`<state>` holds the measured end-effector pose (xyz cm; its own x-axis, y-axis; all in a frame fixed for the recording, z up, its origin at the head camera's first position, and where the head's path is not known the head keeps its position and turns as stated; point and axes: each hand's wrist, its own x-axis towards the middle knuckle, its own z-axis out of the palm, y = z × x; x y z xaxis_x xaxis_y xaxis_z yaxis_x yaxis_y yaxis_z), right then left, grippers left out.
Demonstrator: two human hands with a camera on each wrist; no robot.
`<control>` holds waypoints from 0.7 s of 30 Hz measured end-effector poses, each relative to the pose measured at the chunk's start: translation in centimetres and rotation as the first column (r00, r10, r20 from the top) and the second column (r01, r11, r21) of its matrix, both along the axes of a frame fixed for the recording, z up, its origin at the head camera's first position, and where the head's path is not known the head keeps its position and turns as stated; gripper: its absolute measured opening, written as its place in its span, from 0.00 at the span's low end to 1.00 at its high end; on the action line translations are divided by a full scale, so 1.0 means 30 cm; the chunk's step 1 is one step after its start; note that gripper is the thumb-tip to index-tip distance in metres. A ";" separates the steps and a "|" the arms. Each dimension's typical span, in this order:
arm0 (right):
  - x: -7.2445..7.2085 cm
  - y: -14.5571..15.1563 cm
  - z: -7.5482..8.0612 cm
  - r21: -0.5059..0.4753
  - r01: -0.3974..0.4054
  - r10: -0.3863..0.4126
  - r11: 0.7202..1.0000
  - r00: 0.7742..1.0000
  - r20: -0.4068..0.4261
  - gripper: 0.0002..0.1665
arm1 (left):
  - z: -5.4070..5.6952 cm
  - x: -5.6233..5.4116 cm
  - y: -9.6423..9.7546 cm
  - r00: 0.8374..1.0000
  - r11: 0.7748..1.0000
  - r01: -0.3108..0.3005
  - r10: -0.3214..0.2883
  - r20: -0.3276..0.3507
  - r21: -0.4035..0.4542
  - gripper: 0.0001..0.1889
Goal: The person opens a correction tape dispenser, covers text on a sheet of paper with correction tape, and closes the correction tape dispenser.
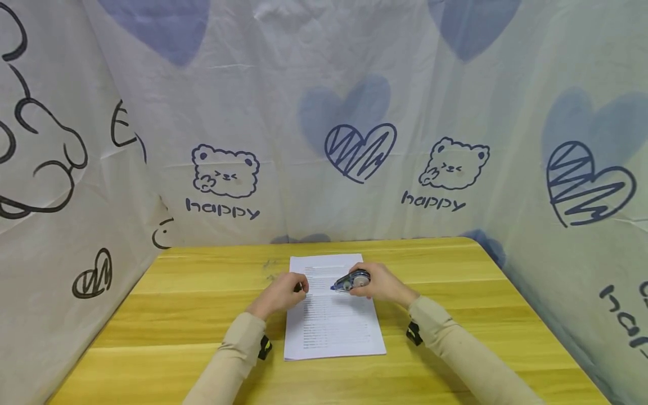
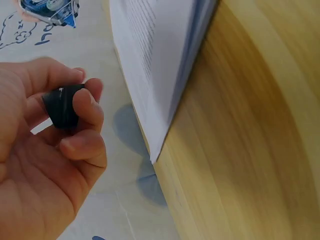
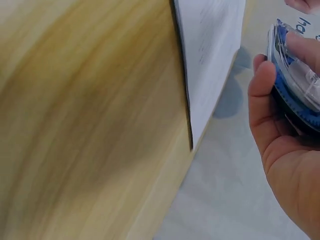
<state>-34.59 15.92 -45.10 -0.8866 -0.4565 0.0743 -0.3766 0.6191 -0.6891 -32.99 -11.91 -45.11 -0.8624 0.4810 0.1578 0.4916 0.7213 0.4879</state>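
Observation:
A correction tape dispenser (image 1: 352, 280), clear with blue and black parts and a white reel inside, is in my right hand (image 1: 383, 285). Its blue tip points left, over the printed sheets. Fingers and thumb grip its sides, as the right wrist view shows of the dispenser (image 3: 300, 90). My left hand (image 1: 279, 293) pinches a small dark cap (image 2: 64, 106) between thumb and curled fingers, near the left edge of the paper. Beneath both hands lies a stack of white printed paper (image 1: 336, 337) on the table.
The yellow wood-grain table (image 1: 202, 315) spreads out around the paper on both sides. White fabric (image 1: 293, 214) with hearts and bear drawings hangs behind the table and along its left and right sides. Dark wrist devices (image 1: 264, 347) sit at both sleeves.

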 end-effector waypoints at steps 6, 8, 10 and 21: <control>0.001 -0.006 -0.005 0.008 0.002 -0.002 1.000 1.000 0.006 0.22 | -0.013 -0.002 -0.013 1.000 0.997 0.010 -0.008 0.030 -0.080 0.13; -0.001 -0.010 -0.008 -0.012 -0.009 0.009 1.000 1.000 0.022 0.22 | -0.014 -0.001 -0.017 0.999 0.995 0.011 -0.006 0.047 -0.102 0.14; -0.002 -0.015 -0.013 -0.025 -0.017 0.019 1.000 0.999 0.042 0.23 | -0.017 -0.001 -0.020 0.997 0.993 0.010 0.000 0.077 -0.121 0.14; 0.020 -0.049 -0.023 -0.041 -0.048 0.054 0.998 0.989 0.139 0.15 | -0.015 0.029 -0.026 0.963 0.982 -0.047 0.093 0.253 -0.183 0.28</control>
